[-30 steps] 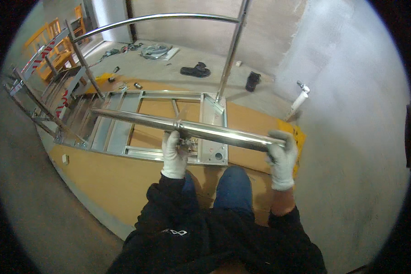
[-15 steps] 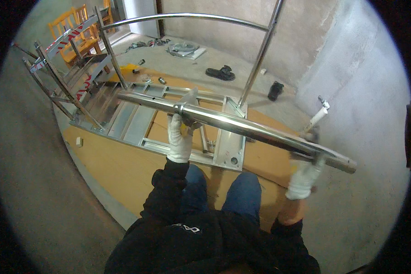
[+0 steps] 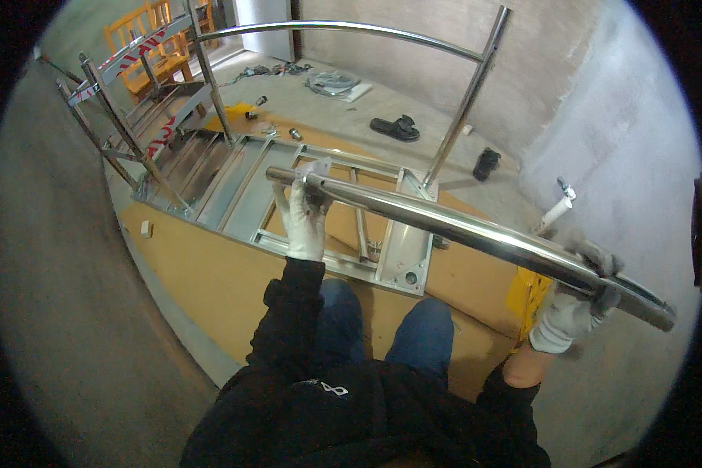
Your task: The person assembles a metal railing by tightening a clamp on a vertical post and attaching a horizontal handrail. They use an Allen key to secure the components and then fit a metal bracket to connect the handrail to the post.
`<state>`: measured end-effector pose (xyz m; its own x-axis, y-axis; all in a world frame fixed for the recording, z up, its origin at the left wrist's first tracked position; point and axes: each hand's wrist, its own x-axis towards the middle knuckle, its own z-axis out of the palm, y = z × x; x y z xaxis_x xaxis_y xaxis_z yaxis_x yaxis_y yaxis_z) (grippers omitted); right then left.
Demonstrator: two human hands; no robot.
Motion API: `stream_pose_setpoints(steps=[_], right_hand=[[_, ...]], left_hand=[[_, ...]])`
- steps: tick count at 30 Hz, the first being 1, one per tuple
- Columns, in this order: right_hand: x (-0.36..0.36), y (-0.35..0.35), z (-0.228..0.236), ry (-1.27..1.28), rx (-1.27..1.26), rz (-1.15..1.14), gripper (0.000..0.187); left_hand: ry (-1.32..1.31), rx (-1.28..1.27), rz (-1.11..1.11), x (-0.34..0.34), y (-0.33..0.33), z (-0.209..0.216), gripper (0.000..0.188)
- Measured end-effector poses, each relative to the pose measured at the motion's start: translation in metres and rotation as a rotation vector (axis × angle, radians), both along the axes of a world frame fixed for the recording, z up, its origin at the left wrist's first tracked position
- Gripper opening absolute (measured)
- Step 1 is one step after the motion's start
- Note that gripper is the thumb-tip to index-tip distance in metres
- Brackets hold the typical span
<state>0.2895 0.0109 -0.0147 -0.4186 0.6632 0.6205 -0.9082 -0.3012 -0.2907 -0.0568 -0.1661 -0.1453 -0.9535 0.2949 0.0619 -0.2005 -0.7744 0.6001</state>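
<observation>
Left hand (image 3: 304,226) grips shiny round metal tube (image 3: 452,224) near its 10 o'clock end, right hand (image 3: 571,308) wraps it towards 4, both fabric-gloved.

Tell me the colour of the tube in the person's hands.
The tube is shiny silver, best seen in the head view.

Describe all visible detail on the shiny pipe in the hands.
The pipe is long, straight and round, silvery and mirror-bright, apparently polished metal. A collar-like ring shows near its left end. It is held aslant in the picture, left end higher, right end lower, and crosses in front of the metal frame. The left hand grips near the ring; the right hand grips near the right end.
</observation>
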Motion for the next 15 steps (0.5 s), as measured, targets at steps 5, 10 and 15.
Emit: stream_pose_setpoints(steps=[5, 10, 15], right_hand=[[0.043, 0.027, 0.02, 0.026, 0.085, -0.315, 0.038], [0.067, 0.02, 0.043, 0.104, 0.146, -0.095, 0.031], [0.124, 0.035, 0.078, 0.07, 0.292, -0.203, 0.024]], left_hand=[[-0.059, -0.008, -0.018, -0.028, 0.0, 0.003, 0.081], [-0.131, -0.05, -0.002, -0.066, -0.001, -0.023, 0.056], [-0.176, -0.232, 0.175, -0.158, -0.075, -0.139, 0.035]])
